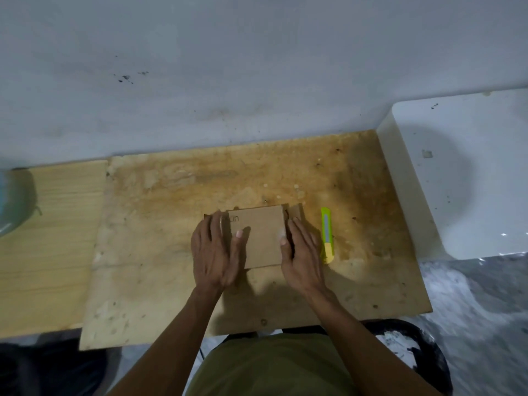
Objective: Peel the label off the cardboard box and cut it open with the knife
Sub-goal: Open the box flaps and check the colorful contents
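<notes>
A small brown cardboard box (261,237) lies flat on the stained plywood board (177,224), faint lettering near its far left corner. My left hand (215,250) clasps the box's left side, thumb resting on the top face. My right hand (303,255) presses against the right side, thumb on the top edge. A loose brown flap (295,211) shows just past the box's far right corner. No label is visible on the top face. A green and yellow utility knife (327,234) lies on the board just right of my right hand, untouched.
A white boxy object (463,172) stands at the right end of the board against the grey wall (228,67). A lighter wooden plank (48,241) adjoins the board on the left, with a teal rounded object (8,201) at the far left edge.
</notes>
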A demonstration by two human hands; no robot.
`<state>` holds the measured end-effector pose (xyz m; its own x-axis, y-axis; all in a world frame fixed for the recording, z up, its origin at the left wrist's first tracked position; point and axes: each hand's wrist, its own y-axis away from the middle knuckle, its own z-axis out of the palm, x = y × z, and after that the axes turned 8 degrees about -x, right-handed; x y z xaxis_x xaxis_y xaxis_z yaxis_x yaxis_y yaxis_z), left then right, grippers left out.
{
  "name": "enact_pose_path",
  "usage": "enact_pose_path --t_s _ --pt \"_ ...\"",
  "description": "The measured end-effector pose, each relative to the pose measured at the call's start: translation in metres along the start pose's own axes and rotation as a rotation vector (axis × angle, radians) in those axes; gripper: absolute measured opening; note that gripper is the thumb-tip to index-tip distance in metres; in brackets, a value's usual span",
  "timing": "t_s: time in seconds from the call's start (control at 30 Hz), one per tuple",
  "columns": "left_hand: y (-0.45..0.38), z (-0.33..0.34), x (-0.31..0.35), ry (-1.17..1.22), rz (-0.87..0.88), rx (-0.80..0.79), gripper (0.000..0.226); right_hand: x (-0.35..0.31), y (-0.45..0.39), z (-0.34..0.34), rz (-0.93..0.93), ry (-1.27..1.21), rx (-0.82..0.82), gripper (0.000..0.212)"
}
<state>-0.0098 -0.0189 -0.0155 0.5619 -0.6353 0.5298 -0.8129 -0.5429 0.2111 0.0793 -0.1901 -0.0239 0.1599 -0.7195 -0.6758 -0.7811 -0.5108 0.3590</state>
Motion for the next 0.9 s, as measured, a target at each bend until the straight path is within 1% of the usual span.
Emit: enact_pose_path --t_s 0.07,0.17,0.23,0.3,0.37,0.5,0.6,0.67,0.8,0.83,0.9 --pt "0.004 -0.001 -0.017 0.059 -0.042 -0.011 0.064 0.003 0.003 -0.001 0.054 -0.065 -0.018 0.057" --pt "0.012 -0.001 -0.044 0.181 -0.025 -0.065 0.052 0.009 0.008 -0.002 0.109 -0.182 -0.095 0.060" --pt "0.019 -0.004 -0.051 0.289 -0.070 -0.118 0.061 0.010 0.009 0.002 0.139 -0.167 -0.121 0.061" --pt "0.026 -0.007 -0.052 0.304 -0.134 -0.159 0.075 0.008 0.009 0.007 0.143 -0.076 -0.107 0.062" --pt "0.030 -0.013 -0.049 0.313 -0.160 -0.185 0.080 0.004 0.009 0.011 0.151 -0.025 -0.121 0.062" --pt "0.041 -0.020 -0.042 0.318 -0.204 -0.230 0.077 0.000 0.015 0.012 0.189 -0.039 -0.169 0.072" --pt "0.057 -0.019 -0.043 0.307 -0.173 -0.252 0.080 -0.002 0.026 0.011 0.214 -0.073 -0.188 0.069" --pt "0.065 -0.018 -0.044 0.329 -0.198 -0.258 0.078 -0.004 0.035 0.011 0.224 -0.098 -0.198 0.066" --pt "0.068 -0.020 -0.044 0.441 -0.220 -0.224 0.065 -0.014 0.042 0.011 0.251 -0.188 -0.157 0.067" --pt "0.067 -0.022 -0.041 0.465 -0.212 -0.215 0.060 -0.016 0.042 0.011 0.251 -0.211 -0.128 0.070" --pt "0.065 -0.028 -0.036 0.487 -0.190 -0.195 0.056 -0.020 0.040 0.008 0.243 -0.237 -0.059 0.083"
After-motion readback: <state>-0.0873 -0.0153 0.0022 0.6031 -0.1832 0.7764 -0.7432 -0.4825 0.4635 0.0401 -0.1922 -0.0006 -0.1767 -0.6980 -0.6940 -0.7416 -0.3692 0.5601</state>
